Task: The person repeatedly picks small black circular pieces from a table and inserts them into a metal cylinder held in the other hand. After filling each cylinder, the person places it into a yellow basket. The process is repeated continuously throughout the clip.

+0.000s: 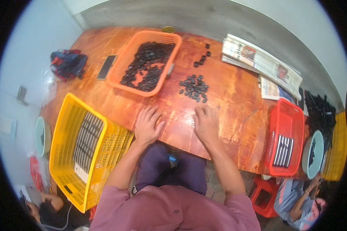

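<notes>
1. Left hand (147, 126) is laid flat on the counter (235, 96) near its front edge, fingers spread, nothing pinched.
2. Right hand (206, 124) is rested palm down just beside it, fingers loosely together and bent; nothing is seen held.
3. A loose cluster of small black pieces (194, 88) is spread just beyond the right hand, toward the counter's middle; a smaller group (202, 57) is left nearer the far edge.
4. Orange basket (144, 63) at the far edge is still well filled with the same black pieces, so most of the work is judged to remain.
5. Yellow crate (86, 148) off the left edge and red basket (285, 138) at the right edge each hold a row of dark pieces, only partly filled.
</notes>
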A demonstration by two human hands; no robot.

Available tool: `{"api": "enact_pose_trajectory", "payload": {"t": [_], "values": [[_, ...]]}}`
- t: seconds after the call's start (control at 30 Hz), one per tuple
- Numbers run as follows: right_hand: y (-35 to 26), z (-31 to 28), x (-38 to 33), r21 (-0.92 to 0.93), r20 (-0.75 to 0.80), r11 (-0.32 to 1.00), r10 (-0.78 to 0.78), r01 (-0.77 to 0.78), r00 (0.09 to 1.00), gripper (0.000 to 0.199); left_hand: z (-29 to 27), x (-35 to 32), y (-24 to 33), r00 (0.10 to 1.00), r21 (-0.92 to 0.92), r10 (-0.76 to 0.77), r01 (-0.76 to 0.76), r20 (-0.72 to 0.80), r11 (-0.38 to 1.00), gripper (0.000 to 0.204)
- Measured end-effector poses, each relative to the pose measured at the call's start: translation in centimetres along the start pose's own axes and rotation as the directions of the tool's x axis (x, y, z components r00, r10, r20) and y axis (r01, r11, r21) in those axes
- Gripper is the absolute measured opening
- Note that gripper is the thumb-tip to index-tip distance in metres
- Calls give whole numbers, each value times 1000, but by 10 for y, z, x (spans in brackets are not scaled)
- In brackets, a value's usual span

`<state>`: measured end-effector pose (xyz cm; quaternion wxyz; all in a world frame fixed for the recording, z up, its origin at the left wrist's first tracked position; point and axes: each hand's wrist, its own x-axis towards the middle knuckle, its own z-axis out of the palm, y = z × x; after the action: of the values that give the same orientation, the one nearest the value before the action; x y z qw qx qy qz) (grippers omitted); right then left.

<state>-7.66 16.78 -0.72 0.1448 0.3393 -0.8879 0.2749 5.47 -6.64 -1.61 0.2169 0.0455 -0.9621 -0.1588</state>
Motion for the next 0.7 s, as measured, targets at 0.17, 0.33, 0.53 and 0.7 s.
{"api": "enact_pose_trajectory", "payload": {"t": [0.17, 0.33, 0.53, 0.7], "values": [[0, -4, 0, 58, -31, 998, 17, -16, 999, 24, 1, 1, 1, 999, -19, -3, 2, -35, 1000, 39], [-1, -4, -3, 77, -71, 997, 18, -13, 997, 21, 1, 0, 2, 999, -44, -3, 2, -33, 999, 39], [-3, 0, -2, -9, -111, 999, -53, 52, 992, 18, 8, -4, -2, 998, -81, -12, 7, -60, 997, 35], [-6, 1, -4, -39, -70, 999, -39, 36, 997, 17, 6, -6, -4, 998, -86, -1, -4, -57, 996, 34]]}}
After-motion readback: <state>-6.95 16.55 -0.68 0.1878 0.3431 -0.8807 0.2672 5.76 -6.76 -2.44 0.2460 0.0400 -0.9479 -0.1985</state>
